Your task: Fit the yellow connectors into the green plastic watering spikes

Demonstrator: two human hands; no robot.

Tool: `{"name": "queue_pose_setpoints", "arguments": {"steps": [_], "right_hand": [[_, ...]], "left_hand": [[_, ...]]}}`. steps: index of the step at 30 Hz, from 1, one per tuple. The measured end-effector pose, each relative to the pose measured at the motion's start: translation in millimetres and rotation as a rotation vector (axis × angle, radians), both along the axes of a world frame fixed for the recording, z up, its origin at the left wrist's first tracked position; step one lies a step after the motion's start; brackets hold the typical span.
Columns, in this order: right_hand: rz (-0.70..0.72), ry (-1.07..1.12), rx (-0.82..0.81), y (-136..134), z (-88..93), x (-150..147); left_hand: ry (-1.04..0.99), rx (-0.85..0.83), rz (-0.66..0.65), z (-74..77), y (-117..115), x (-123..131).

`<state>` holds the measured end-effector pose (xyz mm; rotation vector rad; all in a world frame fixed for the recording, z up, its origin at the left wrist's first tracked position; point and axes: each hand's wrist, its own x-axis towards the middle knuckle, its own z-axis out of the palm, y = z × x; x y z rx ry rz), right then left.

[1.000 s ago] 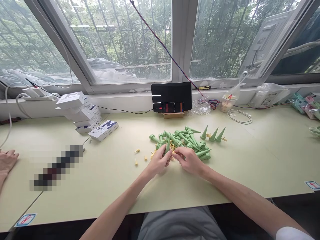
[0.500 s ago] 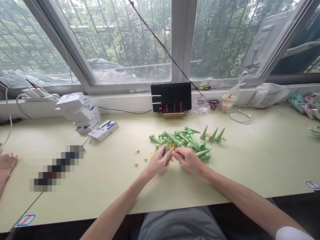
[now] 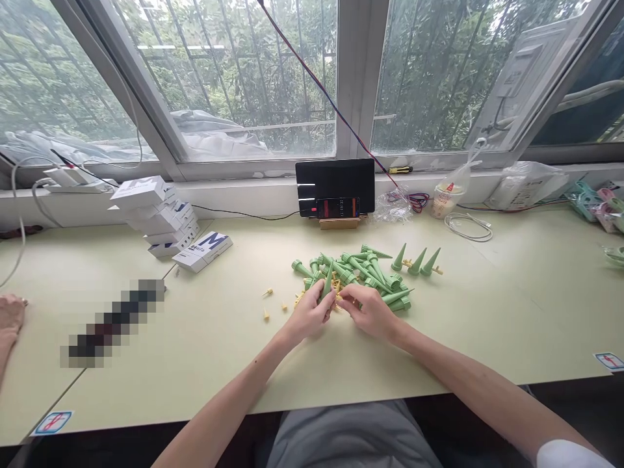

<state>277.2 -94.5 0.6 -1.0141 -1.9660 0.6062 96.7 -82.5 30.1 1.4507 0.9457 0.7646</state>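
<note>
1. One left hand [image 3: 309, 315], ours: fingers closed round a green plastic cone spike [image 3: 326, 287], tip up.
2. One right hand [image 3: 373, 313], ours: fingertips pinched at that spike's base; what they grip we cannot tell.
3. Pile of green spikes [image 3: 370, 276] just behind, on pale green table [image 3: 487, 312].

Both forearms run bare down to the left hand [image 3: 309, 316] and right hand [image 3: 373, 314], whose slim fingers [image 3: 324, 305] are bare too, a white sleeve [image 3: 571, 456] hem shows at the right upper arm, and plain grey cloth [image 3: 351, 437] covers the lap at the bottom edge.
</note>
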Motion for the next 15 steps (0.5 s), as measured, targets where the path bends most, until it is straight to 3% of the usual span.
{"name": "queue_pose_setpoints", "arguments": {"steps": [15], "right_hand": [[-0.004,-0.004,-0.001,-1.0,4.2,-0.7]], "left_hand": [[-0.047,-0.004,-0.004,-2.4,1.4,0.8]]}}
